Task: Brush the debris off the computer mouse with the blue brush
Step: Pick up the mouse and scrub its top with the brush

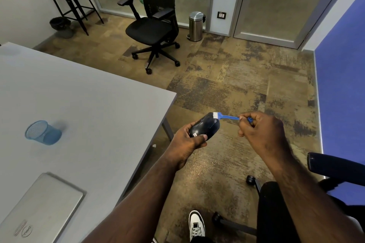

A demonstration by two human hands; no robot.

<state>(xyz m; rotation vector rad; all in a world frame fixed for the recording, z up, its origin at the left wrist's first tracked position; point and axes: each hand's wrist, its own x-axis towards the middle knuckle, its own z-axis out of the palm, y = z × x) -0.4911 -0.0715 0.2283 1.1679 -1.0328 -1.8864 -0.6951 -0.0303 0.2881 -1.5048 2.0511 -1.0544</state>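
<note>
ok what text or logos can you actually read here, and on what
"DELL": round logo on the closed silver laptop lying on the grey table.
White sticker on the black computer mouse in the left hand: too small and partly covered to read.
Nothing legible on the blue brush or wall socket plate.

Both forearms are bare with no sleeves, watch or rings showing, dark trousers cover the legs, and one foot wears a white trainer with black trim and white laces.
</note>
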